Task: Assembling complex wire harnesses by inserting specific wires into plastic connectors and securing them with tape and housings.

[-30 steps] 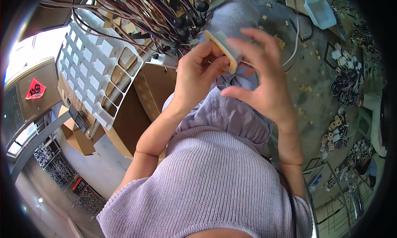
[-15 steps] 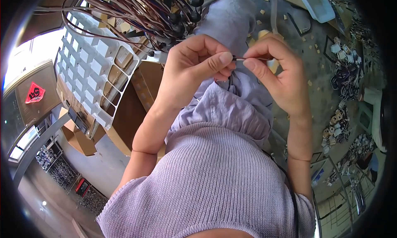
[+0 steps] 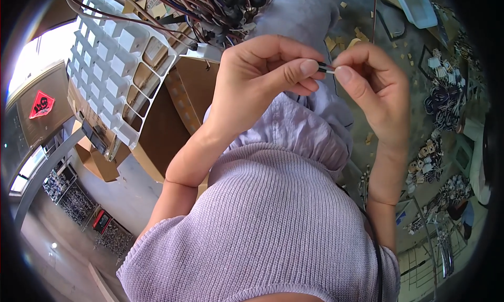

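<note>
While looking down past pale lilac trousers (image 3: 294,118) onto a grey floor (image 3: 394,49), seeing yellowish scraps (image 3: 361,33) strewn about and cable bundles (image 3: 443,110) heaped along the right side of the room. Counting one white moulded tray (image 3: 127,39) at the left, one large cardboard box (image 3: 163,123) beside it, one smaller cardboard box (image 3: 97,163) farther left, one pale tub (image 3: 418,9) and one red diamond sign (image 3: 41,104). Pinching one small black-and-white piece (image 3: 327,68) above the lap: gripping the dark end with the left hand's (image 3: 252,81) thumb and fingertips, gripping the pale end with the right hand's (image 3: 378,87). Not being able to tell one part from two there.
</note>
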A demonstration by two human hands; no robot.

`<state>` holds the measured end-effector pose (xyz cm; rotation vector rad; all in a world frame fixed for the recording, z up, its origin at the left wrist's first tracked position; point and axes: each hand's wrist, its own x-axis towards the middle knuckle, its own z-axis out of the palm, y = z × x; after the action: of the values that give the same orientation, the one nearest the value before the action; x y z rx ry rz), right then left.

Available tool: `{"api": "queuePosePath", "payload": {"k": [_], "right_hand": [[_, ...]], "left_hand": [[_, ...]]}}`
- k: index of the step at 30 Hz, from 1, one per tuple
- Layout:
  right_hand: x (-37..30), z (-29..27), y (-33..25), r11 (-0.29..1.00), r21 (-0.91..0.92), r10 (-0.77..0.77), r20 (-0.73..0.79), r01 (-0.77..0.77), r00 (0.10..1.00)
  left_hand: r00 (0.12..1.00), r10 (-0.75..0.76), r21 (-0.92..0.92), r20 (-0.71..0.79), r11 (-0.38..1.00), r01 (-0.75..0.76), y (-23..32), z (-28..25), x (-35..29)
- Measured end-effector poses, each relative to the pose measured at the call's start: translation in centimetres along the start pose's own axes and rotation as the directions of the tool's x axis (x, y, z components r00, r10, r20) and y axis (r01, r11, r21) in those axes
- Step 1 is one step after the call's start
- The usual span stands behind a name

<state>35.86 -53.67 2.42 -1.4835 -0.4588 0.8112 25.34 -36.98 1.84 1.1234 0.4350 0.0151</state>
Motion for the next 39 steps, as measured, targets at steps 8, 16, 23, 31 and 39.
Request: {"api": "queuePosePath", "payload": {"k": [8,16,23,31,39], "right_hand": [[-0.1,-0.8,0.4,0.991,-0.075,-0.113,0.023,0.114,0.993],[-0.1,-0.8,0.4,0.987,-0.088,-0.135,0.022,0.136,0.991],[-0.6,1.2,-2.1,0.948,-0.272,-0.148,0.082,0.165,0.986],[-1.1,1.8,-2.8,0.89,-0.425,-0.168,0.032,0.166,0.985],[-1.0,1.5,-2.6,0.873,-0.456,-0.161,0.065,0.173,0.985]], "left_hand": [[0.998,-0.055,-0.039,0.035,0.998,0.056,0.0,0.0,-0.1],[0.998,0.001,0.086,0.058,0.996,-0.006,-0.4,0.2,-0.2],[0.806,-0.142,-0.491,0.574,0.728,0.478,-0.9,0.1,-0.7],[0.703,-0.008,-0.473,0.711,0.735,0.486,-1.7,-0.5,-0.5],[0.719,-0.12,-0.182,0.684,0.927,0.328,0.1,-0.3,-0.2]]}}
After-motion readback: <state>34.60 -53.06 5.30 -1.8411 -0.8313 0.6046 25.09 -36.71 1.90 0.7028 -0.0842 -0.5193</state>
